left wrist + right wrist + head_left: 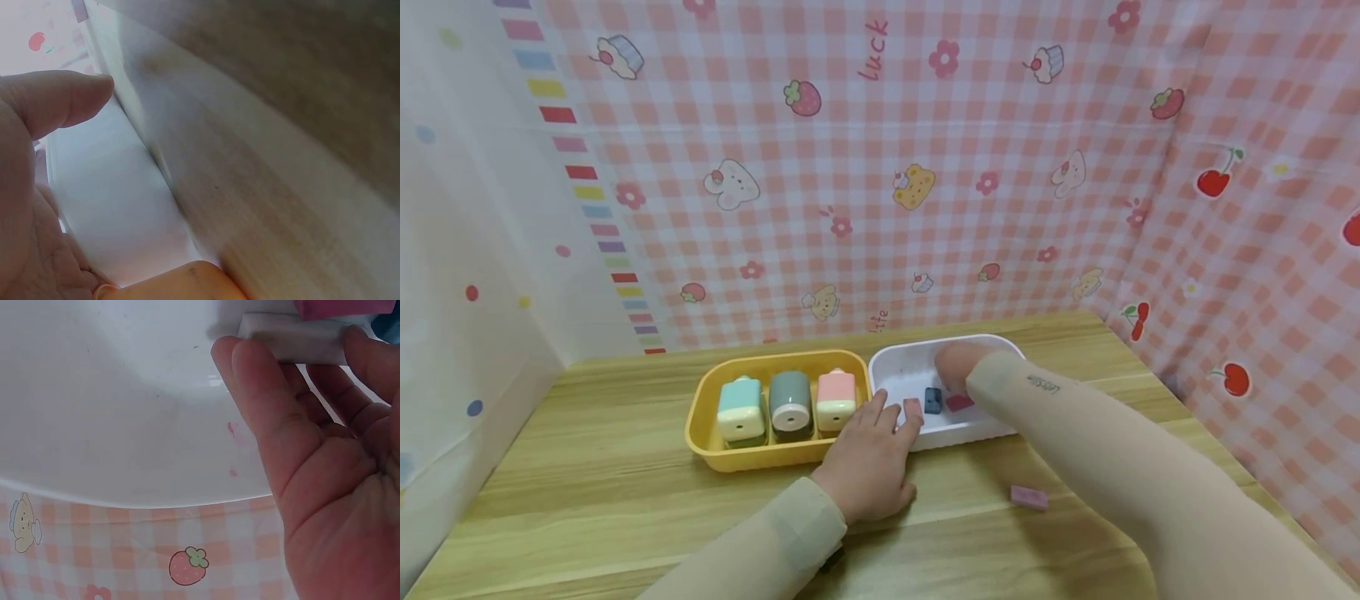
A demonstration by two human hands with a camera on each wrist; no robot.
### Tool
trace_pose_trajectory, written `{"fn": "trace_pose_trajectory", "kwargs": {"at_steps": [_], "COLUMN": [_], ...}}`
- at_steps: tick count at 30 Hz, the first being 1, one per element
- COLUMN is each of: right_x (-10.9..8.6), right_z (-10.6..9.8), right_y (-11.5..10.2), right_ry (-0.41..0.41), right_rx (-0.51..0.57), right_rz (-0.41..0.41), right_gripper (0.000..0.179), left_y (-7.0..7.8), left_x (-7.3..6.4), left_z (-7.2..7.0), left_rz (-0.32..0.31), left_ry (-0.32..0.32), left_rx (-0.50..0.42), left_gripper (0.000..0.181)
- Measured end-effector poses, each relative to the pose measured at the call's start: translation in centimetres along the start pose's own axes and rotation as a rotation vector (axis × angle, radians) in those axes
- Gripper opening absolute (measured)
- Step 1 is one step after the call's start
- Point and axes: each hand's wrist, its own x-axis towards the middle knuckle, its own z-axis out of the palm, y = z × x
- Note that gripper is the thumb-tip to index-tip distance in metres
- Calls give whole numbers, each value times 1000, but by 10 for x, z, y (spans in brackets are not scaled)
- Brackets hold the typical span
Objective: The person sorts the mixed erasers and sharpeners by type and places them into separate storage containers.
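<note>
My right hand (961,367) reaches into the white tray (898,363). In the right wrist view its thumb and fingers pinch a white eraser (297,337) above the tray floor. A blue eraser (932,401), a deep pink eraser (958,403) and a light pink one (912,409) lie in this tray. My left hand (871,467) rests over the near rims where the two trays meet. Its fingers are spread, and the thumb (69,100) stays apart from the white wall. A fingertip is close to the light pink eraser; whether they touch, I cannot tell.
Left of the white tray stands a yellow tray (700,421) with a teal pencil sharpener (741,408), a grey one (790,400) and a pink one (836,400). On the wooden table (587,467) lies a purple-pink eraser (1028,497), near the right forearm. Patterned cloth (850,167) hangs behind.
</note>
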Motion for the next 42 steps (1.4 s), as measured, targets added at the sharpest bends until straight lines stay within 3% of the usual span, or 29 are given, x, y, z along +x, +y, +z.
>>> {"fn": "trace_pose_trajectory", "kwargs": {"at_steps": [12, 33, 42], "right_x": [11, 13, 18], "right_z": [7, 7, 10], "right_y": [1, 1, 3], "right_ry": [38, -18, 19], "right_rx": [-10, 109, 23], "right_rz": [-7, 69, 13], "right_gripper": [11, 23, 15], "left_y": [1, 1, 1], "left_x": [0, 1, 0], "left_z": [0, 2, 1], "left_rz": [-1, 4, -1], "left_ry": [-3, 3, -2], "left_rx": [8, 26, 24], "left_gripper": [92, 92, 92]}}
